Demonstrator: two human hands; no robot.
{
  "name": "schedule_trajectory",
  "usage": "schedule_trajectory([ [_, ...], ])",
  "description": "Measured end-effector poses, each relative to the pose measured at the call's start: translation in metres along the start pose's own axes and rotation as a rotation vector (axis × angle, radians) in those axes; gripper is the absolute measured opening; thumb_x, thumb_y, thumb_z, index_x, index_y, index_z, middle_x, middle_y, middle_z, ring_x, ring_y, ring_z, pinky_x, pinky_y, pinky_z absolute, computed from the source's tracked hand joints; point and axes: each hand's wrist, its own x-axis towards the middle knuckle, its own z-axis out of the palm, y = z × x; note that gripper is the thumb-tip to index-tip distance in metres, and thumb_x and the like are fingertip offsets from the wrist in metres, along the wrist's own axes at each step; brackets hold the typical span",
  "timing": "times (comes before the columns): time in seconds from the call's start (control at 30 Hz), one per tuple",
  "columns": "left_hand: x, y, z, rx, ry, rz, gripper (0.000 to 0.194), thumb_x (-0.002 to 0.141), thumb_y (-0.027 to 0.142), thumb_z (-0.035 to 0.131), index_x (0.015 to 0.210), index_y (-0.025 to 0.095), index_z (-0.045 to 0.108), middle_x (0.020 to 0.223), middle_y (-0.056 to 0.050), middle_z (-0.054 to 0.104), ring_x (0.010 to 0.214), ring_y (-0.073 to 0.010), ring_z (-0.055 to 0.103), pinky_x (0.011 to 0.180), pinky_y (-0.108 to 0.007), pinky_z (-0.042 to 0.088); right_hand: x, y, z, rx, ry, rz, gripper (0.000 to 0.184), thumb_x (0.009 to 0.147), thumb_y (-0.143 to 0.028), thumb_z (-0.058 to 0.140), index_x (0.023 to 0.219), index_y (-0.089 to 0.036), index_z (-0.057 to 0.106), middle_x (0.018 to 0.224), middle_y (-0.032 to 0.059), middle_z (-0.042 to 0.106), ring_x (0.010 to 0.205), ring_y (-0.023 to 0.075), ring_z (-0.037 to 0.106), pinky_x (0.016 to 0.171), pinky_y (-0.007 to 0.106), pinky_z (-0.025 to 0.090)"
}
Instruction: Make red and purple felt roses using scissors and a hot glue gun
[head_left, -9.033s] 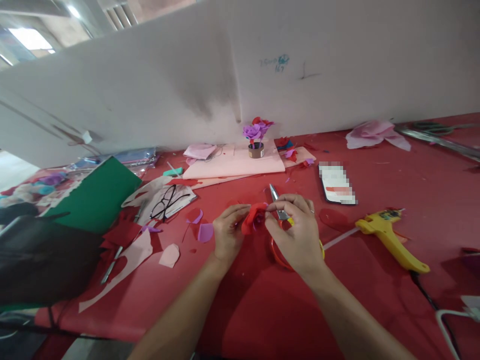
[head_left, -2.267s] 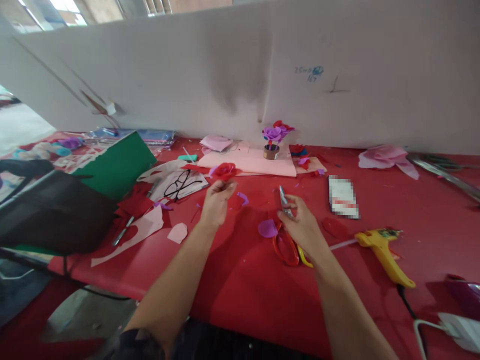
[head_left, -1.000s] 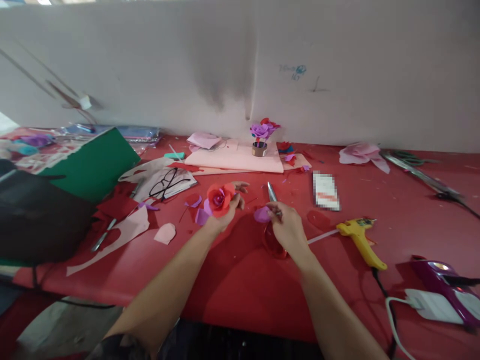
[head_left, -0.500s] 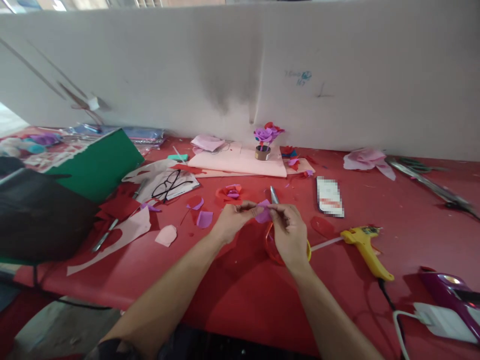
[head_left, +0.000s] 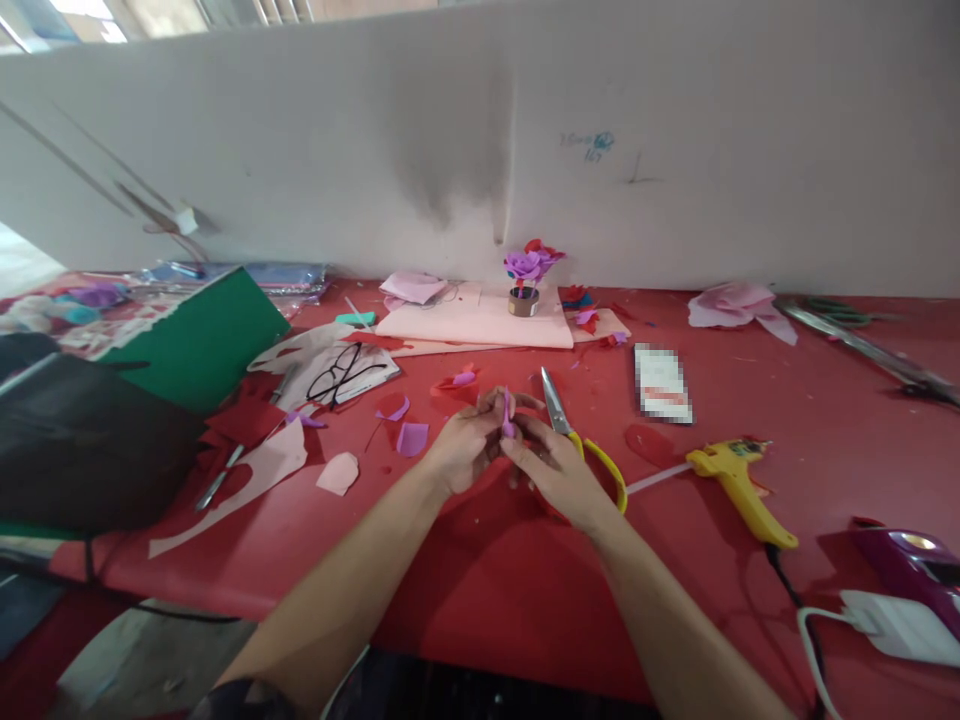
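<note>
Between my fingers, above the red table, is a small purple petal (head_left: 507, 415), seen narrow and folded or edge-on. My left hand (head_left: 469, 440) pinches it from the left, and my right hand (head_left: 551, 465) grips it from the right. Scissors with yellow handles (head_left: 604, 470) lie under and beside my right hand, blades pointing away. Left of my hands are a loose purple petal (head_left: 412, 439), a pale pink petal (head_left: 339, 474) and a red and purple piece (head_left: 392, 408). A red flower with a purple centre (head_left: 456, 384) lies just beyond my left hand.
A yellow glue gun (head_left: 739, 490) and a phone (head_left: 663, 384) lie to the right, near a white charger (head_left: 900, 625). At the back stands a small pot of paper flowers (head_left: 523, 300). Glasses (head_left: 341, 374), a green board (head_left: 202, 340) and a dark bag (head_left: 90, 440) are left.
The purple petal was held flat and spread; now it appears narrow between closer fingers. My right hand has shifted left, uncovering more of the scissors. The view has moved slightly.
</note>
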Motion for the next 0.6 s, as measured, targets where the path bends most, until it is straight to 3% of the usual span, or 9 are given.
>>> schedule_trajectory([
  [0.13,0.0010,-0.0006,-0.0020,-0.027,-0.044,-0.018,0.017,0.077,0.033,0.065,0.078,0.016,0.061,0.080,-0.005,0.063,0.067,-0.0148,0.060,0.059,-0.027,0.051,0.0007,0.0023,-0.0054,-0.067,0.137,0.005,0.023,0.082,-0.040,0.060,0.087,-0.021,0.072,0.059,-0.0020,0.061,0.051,0.0132,0.053,0.054,0.026,0.043],
  [0.2,0.0017,-0.0007,-0.0040,-0.046,-0.059,-0.016,0.012,0.076,0.028,0.065,0.077,0.017,0.060,0.084,-0.006,0.064,0.071,-0.0158,0.061,0.064,-0.029,0.053,0.0010,0.0019,-0.0080,-0.072,0.167,0.011,0.022,0.081,-0.038,0.062,0.087,-0.022,0.074,0.056,-0.0023,0.062,0.048,0.0129,0.052,0.053,0.026,0.043],
  [0.4,0.0003,0.0052,-0.0074,-0.032,-0.029,-0.005,0.009,0.074,0.016,0.061,0.067,0.019,0.056,0.079,-0.004,0.065,0.080,-0.0189,0.063,0.073,-0.031,0.052,0.0010,-0.0012,-0.0094,0.066,0.228,-0.032,0.019,0.077,-0.037,0.067,0.085,-0.022,0.076,0.061,-0.0014,0.067,0.044,0.0099,0.047,0.051,0.024,0.041],
  [0.6,-0.0026,0.0087,-0.0026,-0.021,-0.016,0.009,0.004,0.072,0.018,0.063,0.069,0.018,0.060,0.083,-0.003,0.061,0.083,-0.0179,0.061,0.078,-0.032,0.052,0.0020,0.0053,-0.0077,0.174,0.322,-0.045,0.023,0.078,-0.039,0.066,0.088,-0.021,0.074,0.076,0.0023,0.071,0.054,0.0137,0.058,0.055,0.026,0.043],
])
